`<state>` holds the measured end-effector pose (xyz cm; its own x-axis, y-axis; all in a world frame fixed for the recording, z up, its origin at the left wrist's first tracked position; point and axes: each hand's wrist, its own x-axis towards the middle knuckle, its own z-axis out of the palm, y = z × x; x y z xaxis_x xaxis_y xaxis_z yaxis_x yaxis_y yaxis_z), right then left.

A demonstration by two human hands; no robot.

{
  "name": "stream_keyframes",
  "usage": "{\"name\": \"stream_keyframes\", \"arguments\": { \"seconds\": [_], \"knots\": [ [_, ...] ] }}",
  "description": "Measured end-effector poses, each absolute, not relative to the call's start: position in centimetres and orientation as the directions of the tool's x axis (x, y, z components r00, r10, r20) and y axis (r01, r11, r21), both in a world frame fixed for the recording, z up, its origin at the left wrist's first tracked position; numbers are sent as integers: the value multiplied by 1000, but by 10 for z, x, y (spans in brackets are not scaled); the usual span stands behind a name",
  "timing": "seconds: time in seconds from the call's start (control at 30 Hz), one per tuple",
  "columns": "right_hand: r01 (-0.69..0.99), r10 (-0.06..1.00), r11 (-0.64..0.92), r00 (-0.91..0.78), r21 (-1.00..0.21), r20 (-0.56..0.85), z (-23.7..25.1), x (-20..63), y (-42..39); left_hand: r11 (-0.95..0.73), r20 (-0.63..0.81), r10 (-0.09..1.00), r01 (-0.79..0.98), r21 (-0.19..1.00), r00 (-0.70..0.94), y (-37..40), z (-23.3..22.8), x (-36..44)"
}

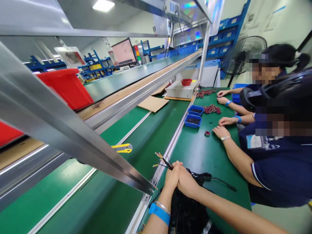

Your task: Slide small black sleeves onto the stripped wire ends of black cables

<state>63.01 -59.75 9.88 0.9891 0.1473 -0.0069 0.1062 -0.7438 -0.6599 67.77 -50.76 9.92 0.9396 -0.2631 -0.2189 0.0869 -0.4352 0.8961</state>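
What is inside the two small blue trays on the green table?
Both blue trays hold a dark, loose fill of small parts; the single pieces are too small to tell. The tray floors are covered. Red-and-dark parts lie on the table beside them.

Left hand (172, 177): pressed against the right hand, closed on a cable bundle; a blue wristband (159, 213) and a thin bangle are worn.
Right hand (187, 182): closed on the same bundle, touching the left.
Cable bundle (200, 177): black, lying on the green table (207, 156); stripped coloured wire ends (162, 159) are seen fanning out above the hands.
Utility knife (122, 148): yellow, lying on the conveyor belt (146, 136), well apart from the hands.
Blue trays (193, 120): two, filled with dark small parts.
Red-and-black parts (211, 109): heaped near co-workers' hands (221, 131).
Red bin (65, 86): on the upper shelf.
Fan (240, 52): behind the co-workers.
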Motion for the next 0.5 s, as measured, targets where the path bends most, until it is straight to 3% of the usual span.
{"name": "stream_keyframes", "arguments": {
  "seconds": [0.1,0.17,0.23,0.4,0.5],
  "knots": [
    [161,236,-787,970,-596,-50,103,653,-626,-479,-222,-162,120,869,961,-518,73,693],
    [125,214,-825,972,-550,-100,111,684,-661,-522,-206,-91,130,843,974,-514,54,693],
    [39,107,-866,988,-499,-109,121,725,-703,-558,-168,-36,120,821,985,-509,38,689],
    [-309,-337,-863,942,-400,-3,127,828,-808,-599,-97,12,84,796,995,-497,12,677],
    [-407,-470,-826,879,-390,78,111,871,-845,-603,-69,10,62,796,998,-494,9,672]
  ]
}}
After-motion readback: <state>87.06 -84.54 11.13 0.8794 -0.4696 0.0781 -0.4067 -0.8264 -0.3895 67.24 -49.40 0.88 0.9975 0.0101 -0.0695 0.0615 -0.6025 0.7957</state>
